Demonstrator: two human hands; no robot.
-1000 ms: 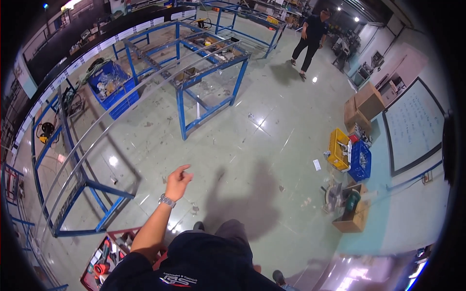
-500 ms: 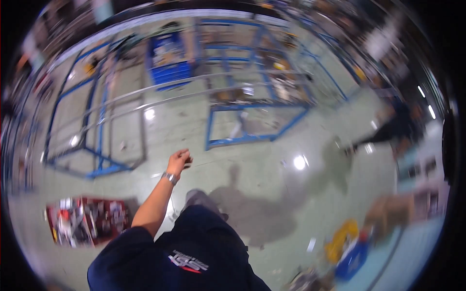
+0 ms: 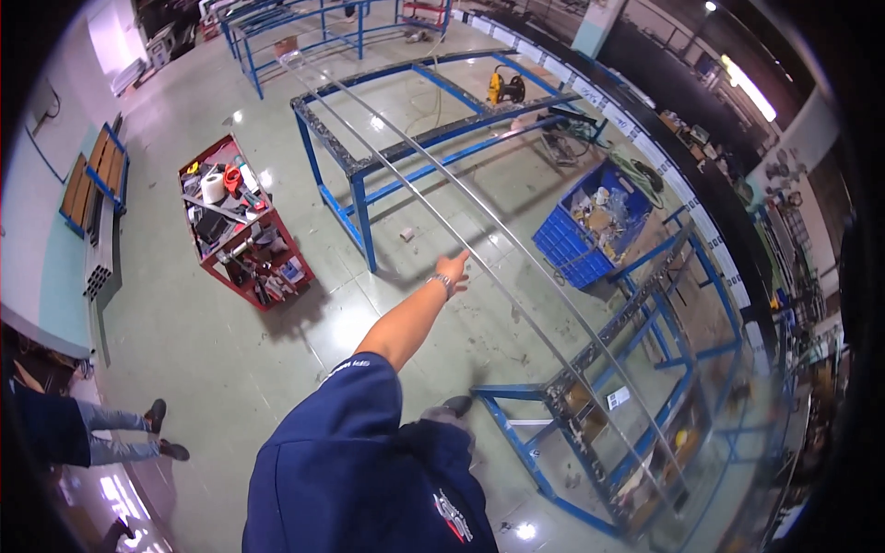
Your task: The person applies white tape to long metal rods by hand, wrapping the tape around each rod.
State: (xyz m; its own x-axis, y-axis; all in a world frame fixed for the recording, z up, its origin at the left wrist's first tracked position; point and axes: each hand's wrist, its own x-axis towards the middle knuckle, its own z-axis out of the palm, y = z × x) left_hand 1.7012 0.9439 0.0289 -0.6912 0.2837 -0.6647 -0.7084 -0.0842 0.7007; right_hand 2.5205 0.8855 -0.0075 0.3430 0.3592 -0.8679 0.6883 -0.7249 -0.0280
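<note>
My left hand [image 3: 451, 269], with a metal watch [image 3: 443, 284] on its wrist, is stretched forward at the middle of the view. Its index finger points out, and the tip meets the nearer of two long thin metal bars [image 3: 514, 304]; whether it touches or only overlaps it I cannot tell. Nothing shows gripped in the hand. The bars run side by side across a blue and black steel stand [image 3: 359, 169] at the far side and another blue stand [image 3: 579, 410] at the near right. My right hand is out of view.
A red tool cart [image 3: 265, 221] full of tools and rolls stands left. Beyond the bars are a blue crate [image 3: 567, 249] of scraps and a yellow reel [image 3: 498, 88]. Wooden slats [image 3: 97, 175] lean near the left wall. Another person [image 3: 115, 430] is at the lower left.
My view has swung left, bringing the red cart and far stand nearer the middle. My left hand has gone from over bare floor to the bars, its index finger extended.
</note>
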